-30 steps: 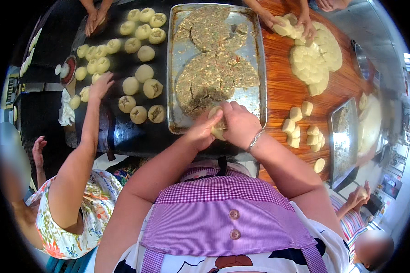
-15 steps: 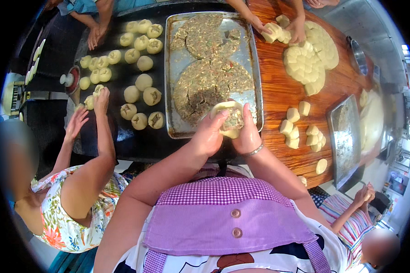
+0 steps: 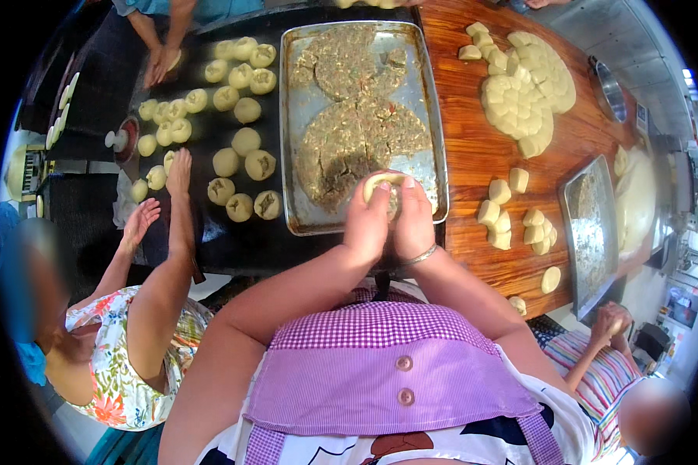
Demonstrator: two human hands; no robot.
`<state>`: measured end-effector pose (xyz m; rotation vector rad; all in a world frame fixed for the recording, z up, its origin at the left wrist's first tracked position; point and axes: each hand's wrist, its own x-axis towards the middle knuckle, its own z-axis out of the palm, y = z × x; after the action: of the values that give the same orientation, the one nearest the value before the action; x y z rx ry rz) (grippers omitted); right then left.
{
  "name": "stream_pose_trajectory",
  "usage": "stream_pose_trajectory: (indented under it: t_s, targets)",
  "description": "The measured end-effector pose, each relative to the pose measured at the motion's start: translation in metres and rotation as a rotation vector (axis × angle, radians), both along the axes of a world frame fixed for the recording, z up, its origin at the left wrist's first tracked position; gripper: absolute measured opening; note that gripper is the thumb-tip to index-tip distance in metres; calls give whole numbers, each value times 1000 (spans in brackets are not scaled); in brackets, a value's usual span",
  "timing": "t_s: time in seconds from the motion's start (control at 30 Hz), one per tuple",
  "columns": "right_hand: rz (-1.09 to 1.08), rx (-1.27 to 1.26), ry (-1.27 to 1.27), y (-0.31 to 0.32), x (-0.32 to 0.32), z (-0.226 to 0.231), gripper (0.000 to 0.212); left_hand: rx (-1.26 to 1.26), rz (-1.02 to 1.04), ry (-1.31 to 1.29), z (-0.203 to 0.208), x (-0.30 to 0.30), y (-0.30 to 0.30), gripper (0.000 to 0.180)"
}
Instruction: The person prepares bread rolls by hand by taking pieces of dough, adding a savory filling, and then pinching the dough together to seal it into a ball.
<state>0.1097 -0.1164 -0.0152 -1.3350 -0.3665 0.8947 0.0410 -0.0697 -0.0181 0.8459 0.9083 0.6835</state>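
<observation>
Curling closely around dough (image 3: 373, 184), fingers (image 3: 421, 206) of both hands (image 3: 367, 225) (image 3: 415, 229) partly hide tray (image 3: 425, 164) and filling (image 3: 337, 143).

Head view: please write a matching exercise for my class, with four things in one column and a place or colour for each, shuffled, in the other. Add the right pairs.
Things
1. piece of dough
2. filling
3. apron
4. wooden tabletop

Places and colours
A. spread on a large metal tray
B. reddish brown with darker streaks
C. between the left hand and the right hand
D. purple, with two round buttons

Right pairs: 1-C, 2-A, 3-D, 4-B
</observation>
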Motion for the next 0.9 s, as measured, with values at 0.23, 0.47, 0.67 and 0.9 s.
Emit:
stream_pose_trajectory:
  t_s: [0.23,0.47,0.67,0.9]
  targets:
    - [-104,-112,150,9,4,2,39,-246,-123,-7,-16,4,23,44]
    - [-78,45,133,11,6,30,35,-88,-184,-319,15,-18,29,41]
    - [93,-16,96,8,13,16,35,43,-74,-91,14,-8,12,30]
    - [-102,14,278,19,10,19,29,77,-76,-6,31,3,25,48]
